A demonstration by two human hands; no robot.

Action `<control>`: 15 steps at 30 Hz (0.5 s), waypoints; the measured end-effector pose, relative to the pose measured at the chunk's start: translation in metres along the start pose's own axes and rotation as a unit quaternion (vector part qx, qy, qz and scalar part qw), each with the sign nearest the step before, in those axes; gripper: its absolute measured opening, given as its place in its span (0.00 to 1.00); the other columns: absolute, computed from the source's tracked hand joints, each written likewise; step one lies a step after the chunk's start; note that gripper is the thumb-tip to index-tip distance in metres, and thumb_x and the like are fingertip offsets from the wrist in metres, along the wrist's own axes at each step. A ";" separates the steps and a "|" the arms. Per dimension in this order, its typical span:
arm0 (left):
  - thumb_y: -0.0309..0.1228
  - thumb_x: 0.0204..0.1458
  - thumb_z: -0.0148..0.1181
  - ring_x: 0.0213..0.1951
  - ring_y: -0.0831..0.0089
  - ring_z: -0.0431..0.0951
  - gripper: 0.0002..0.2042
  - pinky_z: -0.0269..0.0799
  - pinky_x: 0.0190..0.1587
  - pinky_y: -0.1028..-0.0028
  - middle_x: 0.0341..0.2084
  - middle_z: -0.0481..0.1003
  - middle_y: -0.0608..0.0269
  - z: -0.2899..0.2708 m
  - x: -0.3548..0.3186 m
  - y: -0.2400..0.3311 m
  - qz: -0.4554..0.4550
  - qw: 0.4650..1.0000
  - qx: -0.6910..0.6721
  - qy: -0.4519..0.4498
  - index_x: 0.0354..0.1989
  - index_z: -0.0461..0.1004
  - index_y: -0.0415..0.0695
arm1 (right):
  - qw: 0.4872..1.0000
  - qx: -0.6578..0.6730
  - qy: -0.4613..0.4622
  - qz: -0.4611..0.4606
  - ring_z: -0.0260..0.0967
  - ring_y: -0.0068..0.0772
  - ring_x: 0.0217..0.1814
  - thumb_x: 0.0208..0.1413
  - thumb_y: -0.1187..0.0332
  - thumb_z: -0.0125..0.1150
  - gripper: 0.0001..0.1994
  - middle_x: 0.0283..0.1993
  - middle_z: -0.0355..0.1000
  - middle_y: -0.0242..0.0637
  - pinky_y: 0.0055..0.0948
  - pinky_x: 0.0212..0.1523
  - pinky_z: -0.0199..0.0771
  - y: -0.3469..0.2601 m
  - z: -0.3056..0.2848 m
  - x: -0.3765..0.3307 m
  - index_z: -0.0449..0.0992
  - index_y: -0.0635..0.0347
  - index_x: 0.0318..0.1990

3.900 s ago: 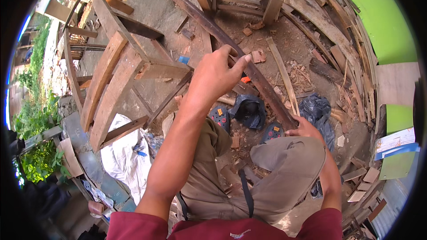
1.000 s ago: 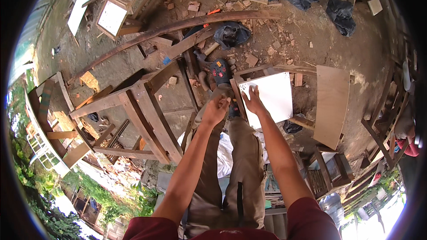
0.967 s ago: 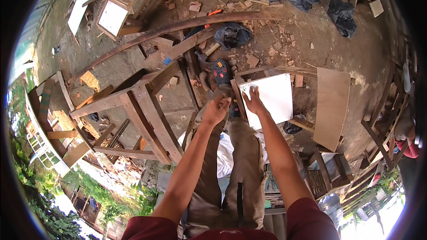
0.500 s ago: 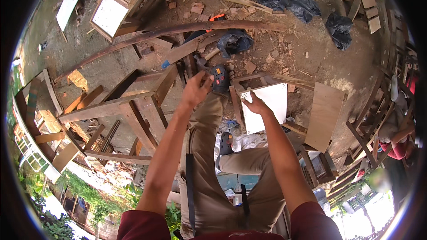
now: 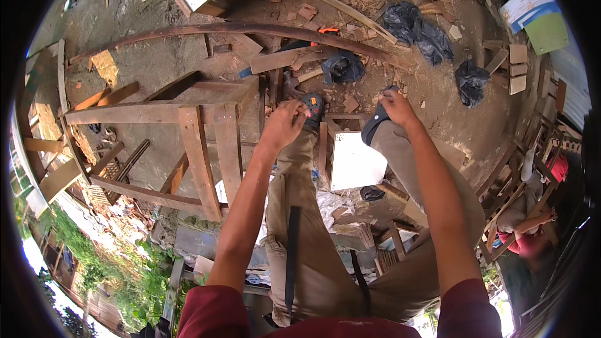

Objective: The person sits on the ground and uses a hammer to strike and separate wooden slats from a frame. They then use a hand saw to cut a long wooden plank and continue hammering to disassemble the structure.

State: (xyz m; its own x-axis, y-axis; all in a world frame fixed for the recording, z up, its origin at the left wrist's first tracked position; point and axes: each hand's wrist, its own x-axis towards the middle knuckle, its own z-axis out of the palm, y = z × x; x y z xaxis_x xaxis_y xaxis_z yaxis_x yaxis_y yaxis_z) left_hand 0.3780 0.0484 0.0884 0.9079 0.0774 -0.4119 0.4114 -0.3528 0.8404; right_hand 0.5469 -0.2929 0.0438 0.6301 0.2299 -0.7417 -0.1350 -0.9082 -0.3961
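My left hand (image 5: 285, 126) hangs over my left shin, fingers bent inward beside a dark clog (image 5: 312, 104) with colourful charms. What the fingers hold, if anything, does not show. My right hand (image 5: 399, 110) is in front of the raised right clog (image 5: 374, 121), its thumb and fingers apart around the toe in this view; whether it touches the shoe I cannot tell. Between my legs stands a small wooden frame with a white top panel (image 5: 355, 161). A hammer (image 5: 291, 82) lies past the left clog, its head against wood pieces.
A large wooden frame (image 5: 191, 116) stands at left. A long curved plank (image 5: 250, 27) crosses the ground ahead, near an orange-handled saw (image 5: 323, 32). Black plastic bags (image 5: 426, 34) and wood scraps lie beyond. Another person (image 5: 529, 231) sits at far right.
My right leg has lifted and swung forward past the white-topped frame. My right hand has moved from over the white panel up and right. The left hand stays bent, shifted slightly.
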 end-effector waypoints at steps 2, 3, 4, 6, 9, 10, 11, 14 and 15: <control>0.31 0.60 0.60 0.38 0.57 0.80 0.11 0.75 0.43 0.63 0.35 0.79 0.50 0.007 -0.004 0.015 -0.034 0.996 -0.084 0.019 0.45 0.76 0.36 | 0.999 -0.026 -0.030 -0.010 0.77 0.51 0.52 0.61 0.51 0.60 0.29 0.46 0.79 0.53 0.42 0.53 0.75 -0.020 -0.004 0.012 0.72 0.70 0.57; 0.32 0.61 0.60 0.36 0.60 0.80 0.11 0.75 0.42 0.65 0.34 0.80 0.52 0.007 -0.002 0.022 -0.045 0.991 -0.126 0.027 0.45 0.76 0.36 | 0.998 -0.048 -0.049 -0.014 0.77 0.52 0.52 0.61 0.51 0.60 0.28 0.46 0.79 0.54 0.43 0.54 0.75 -0.023 -0.003 0.021 0.72 0.70 0.57; 0.34 0.63 0.59 0.36 0.66 0.78 0.12 0.74 0.42 0.68 0.34 0.79 0.56 0.004 -0.002 0.030 -0.082 0.983 -0.162 0.038 0.45 0.76 0.36 | 0.994 -0.070 -0.076 -0.018 0.77 0.53 0.52 0.61 0.51 0.60 0.28 0.46 0.79 0.54 0.44 0.54 0.74 -0.030 0.000 0.028 0.72 0.70 0.57; 0.37 0.66 0.56 0.36 0.79 0.75 0.14 0.73 0.40 0.74 0.34 0.78 0.64 -0.003 0.002 0.043 -0.152 0.958 -0.234 0.059 0.45 0.76 0.37 | 0.987 -0.123 -0.086 -0.050 0.76 0.54 0.52 0.60 0.53 0.61 0.27 0.47 0.78 0.57 0.45 0.53 0.74 -0.046 0.003 0.047 0.71 0.70 0.57; 0.39 0.66 0.56 0.34 0.80 0.75 0.14 0.72 0.38 0.76 0.35 0.79 0.66 -0.007 0.004 0.029 -0.150 0.946 -0.241 0.153 0.45 0.77 0.38 | 0.961 -0.236 -0.088 -0.111 0.75 0.56 0.52 0.58 0.56 0.65 0.31 0.51 0.75 0.57 0.44 0.53 0.74 -0.075 0.004 0.081 0.66 0.70 0.61; 0.39 0.66 0.56 0.34 0.81 0.75 0.14 0.72 0.38 0.77 0.35 0.78 0.66 -0.005 0.007 0.019 -0.152 0.943 -0.238 0.178 0.46 0.77 0.38 | 0.952 -0.267 -0.070 -0.131 0.74 0.58 0.54 0.56 0.56 0.68 0.33 0.53 0.73 0.56 0.45 0.56 0.72 -0.080 0.009 0.090 0.65 0.70 0.61; 0.39 0.66 0.56 0.36 0.81 0.75 0.15 0.72 0.39 0.76 0.35 0.79 0.66 -0.004 0.011 0.011 -0.168 0.944 -0.222 0.174 0.46 0.77 0.38 | 0.941 -0.297 -0.051 -0.150 0.72 0.60 0.57 0.53 0.56 0.70 0.34 0.55 0.71 0.56 0.46 0.60 0.70 -0.082 0.010 0.101 0.64 0.69 0.61; 0.39 0.65 0.57 0.37 0.77 0.77 0.15 0.73 0.41 0.73 0.34 0.79 0.61 0.000 0.043 0.006 -0.198 0.950 -0.159 0.184 0.46 0.76 0.37 | 0.830 -0.444 0.008 -0.339 0.66 0.60 0.63 0.50 0.55 0.74 0.47 0.63 0.64 0.59 0.47 0.60 0.70 -0.081 -0.002 0.153 0.52 0.70 0.69; 0.38 0.65 0.57 0.36 0.73 0.78 0.15 0.74 0.41 0.71 0.33 0.80 0.56 0.004 0.055 0.009 -0.201 0.951 -0.130 0.197 0.45 0.76 0.37 | 0.832 -0.419 0.002 -0.365 0.62 0.63 0.67 0.45 0.51 0.77 0.52 0.64 0.61 0.63 0.48 0.64 0.66 -0.077 -0.008 0.174 0.51 0.72 0.69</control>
State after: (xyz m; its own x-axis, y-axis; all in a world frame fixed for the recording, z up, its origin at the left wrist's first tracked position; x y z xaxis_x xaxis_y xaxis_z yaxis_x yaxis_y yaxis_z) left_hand 0.4310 0.0459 0.0720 0.6112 0.5182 -0.5982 0.6918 0.0173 0.7218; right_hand 0.6730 -0.1854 -0.0502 0.3128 0.8270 -0.4671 0.8633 -0.4527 -0.2233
